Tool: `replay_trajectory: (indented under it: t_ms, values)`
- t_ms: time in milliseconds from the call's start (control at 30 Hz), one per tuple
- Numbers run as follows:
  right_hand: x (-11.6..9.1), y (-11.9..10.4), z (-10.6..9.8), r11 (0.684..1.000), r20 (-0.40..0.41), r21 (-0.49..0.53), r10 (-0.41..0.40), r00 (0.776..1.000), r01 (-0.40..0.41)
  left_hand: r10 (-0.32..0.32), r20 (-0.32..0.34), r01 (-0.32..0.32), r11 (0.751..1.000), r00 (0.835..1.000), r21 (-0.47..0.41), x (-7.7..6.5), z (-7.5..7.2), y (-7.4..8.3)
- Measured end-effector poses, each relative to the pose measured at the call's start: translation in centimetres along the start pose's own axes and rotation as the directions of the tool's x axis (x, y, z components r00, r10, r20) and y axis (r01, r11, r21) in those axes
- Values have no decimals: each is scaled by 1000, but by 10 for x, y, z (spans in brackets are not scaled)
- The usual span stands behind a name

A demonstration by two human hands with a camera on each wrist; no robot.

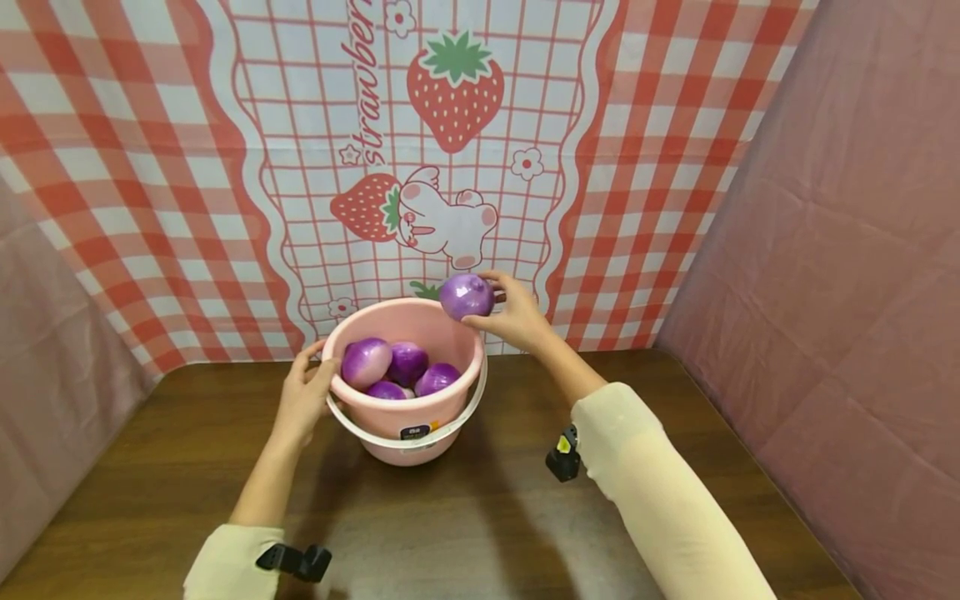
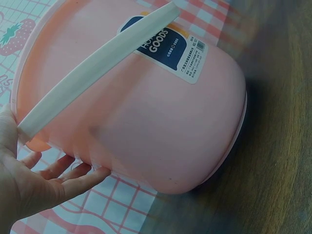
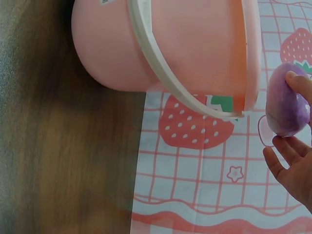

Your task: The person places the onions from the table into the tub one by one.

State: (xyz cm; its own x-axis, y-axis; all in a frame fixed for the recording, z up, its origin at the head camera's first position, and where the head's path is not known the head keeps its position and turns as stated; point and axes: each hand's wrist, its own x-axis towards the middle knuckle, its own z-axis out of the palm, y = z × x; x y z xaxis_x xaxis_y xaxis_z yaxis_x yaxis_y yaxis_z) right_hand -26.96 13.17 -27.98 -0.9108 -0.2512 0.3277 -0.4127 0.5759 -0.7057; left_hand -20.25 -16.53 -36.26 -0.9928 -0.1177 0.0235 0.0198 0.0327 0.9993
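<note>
In my right hand (image 1: 517,312) I hold a purple onion (image 1: 467,297) between thumb and fingertips, over the back right rim of a pink bucket (image 1: 420,414). The right wrist view shows the same onion (image 3: 285,100) just beyond the bucket's rim. Several more purple onions (image 1: 367,362) lie inside the bucket. My left hand (image 1: 302,396) grips the bucket's left side at the rim. Seen from the left wrist, its fingers (image 2: 87,183) reach along the outer wall, below where the white handle (image 2: 102,63) joins. That handle hangs down across the bucket's front.
The bucket stands on a dark brown wooden table (image 1: 465,533), near its back edge. Behind it hangs a red-and-white checked cloth (image 1: 645,167) with strawberry prints. Pink fabric (image 1: 810,292) closes off the right side, and paler fabric (image 1: 60,350) the left.
</note>
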Motion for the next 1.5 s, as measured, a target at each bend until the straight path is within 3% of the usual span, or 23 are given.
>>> replay_trajectory:
  t_ms: [600,1000,1500]
  values:
    - [6,-14,21,1000,30,11,-3,1000,3,-2,3,2,1000,1000,-11,0,-1,0]
    - [4,-24,34,993,47,115,-27,999,21,-1,6,1,1000,1000,0,1,-1,-1]
    - [5,-29,50,992,66,113,-60,996,52,3,5,-3,1000,1000,-2,0,-1,0]
